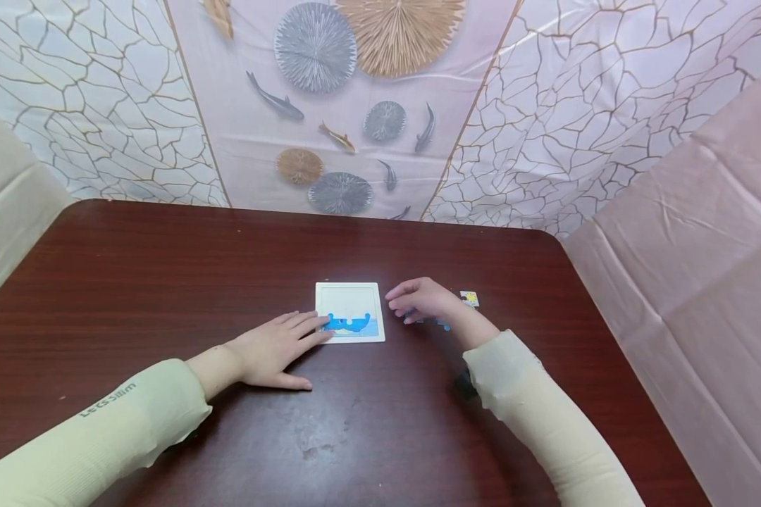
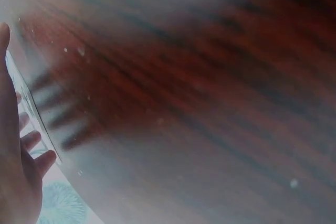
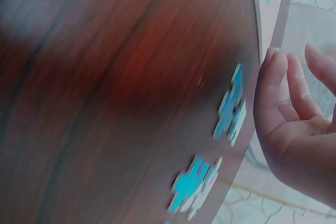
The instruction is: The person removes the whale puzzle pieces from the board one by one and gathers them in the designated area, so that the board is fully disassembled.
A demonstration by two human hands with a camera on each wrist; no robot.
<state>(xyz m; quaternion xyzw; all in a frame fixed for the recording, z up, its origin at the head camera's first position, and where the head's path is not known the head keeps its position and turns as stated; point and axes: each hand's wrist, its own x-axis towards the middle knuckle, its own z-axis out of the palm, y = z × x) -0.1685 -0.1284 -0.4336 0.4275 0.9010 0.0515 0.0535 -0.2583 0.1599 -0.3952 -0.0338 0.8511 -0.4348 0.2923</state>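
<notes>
A square white puzzle frame lies on the table, with blue jigsaw pieces fitted along its lower part. Over its left edge my left hand rests palm down, fingers straight and spread, the fingertips reaching onto the lower left corner. Just right of the frame hovers my right hand, its fingers loosely bent toward the frame. The right wrist view shows nothing between those fingers. Below that hand in the same view lie loose blue jigsaw pieces, partly hidden by the hand in the head view.
A loose piece with a yellow pattern lies beyond my right wrist. More blue and white pieces lie close by in the right wrist view. The dark red-brown table meets patterned cloth hangings at the back and sides.
</notes>
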